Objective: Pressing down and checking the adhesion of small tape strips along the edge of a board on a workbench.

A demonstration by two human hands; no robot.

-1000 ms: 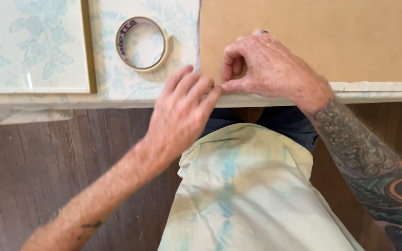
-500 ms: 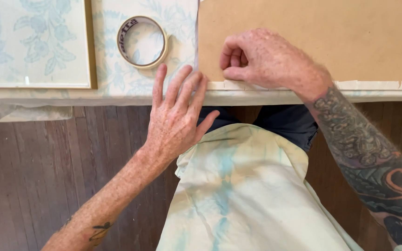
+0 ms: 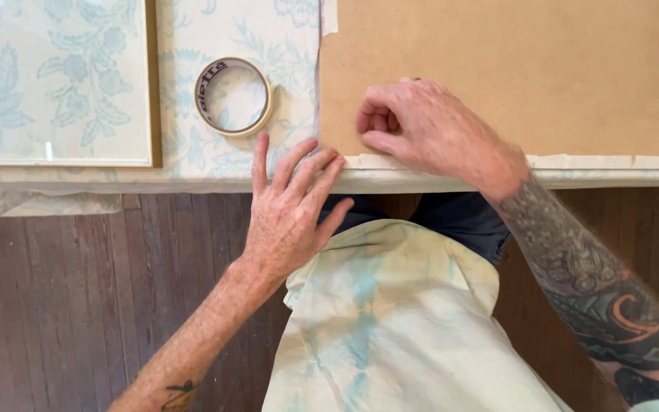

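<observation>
My right hand (image 3: 421, 126) is curled, pressing pale tape (image 3: 573, 162) on the brown board's (image 3: 512, 69) near edge. My left hand (image 3: 291, 206) lies flat and open on the table (image 3: 192, 183), just below the tape roll (image 3: 234, 97)

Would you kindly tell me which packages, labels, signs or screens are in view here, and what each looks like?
Tape roll: the only printed item, a cream ring with dark lettering on its inner core, flat on the floral tablecloth, just beyond the left hand.
No packages, signs or screens show.
</observation>
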